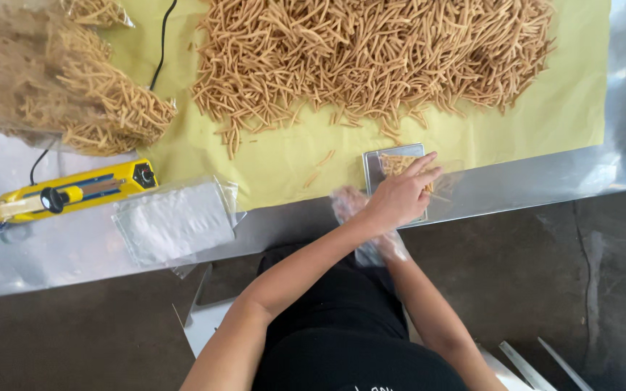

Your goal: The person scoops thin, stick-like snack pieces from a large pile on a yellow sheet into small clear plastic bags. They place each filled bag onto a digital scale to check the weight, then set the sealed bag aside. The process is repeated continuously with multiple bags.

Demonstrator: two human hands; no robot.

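Your left hand (pixel 400 197) lies flat, grip apart, over the small scale (pixel 394 168) at the desk edge, right hand (pixel 362 217) clamped on a clear bag (pixel 371 235) beside it, so a nudge could scatter snack sticks (pixel 398 164).

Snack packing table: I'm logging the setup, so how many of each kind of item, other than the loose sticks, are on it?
Filled snack bags: 2
Stack of empty clear bags: 1
Yellow heat sealer: 1
Small scale, under the left hand: 1
Yellow paper sheet: 1
Total: 6
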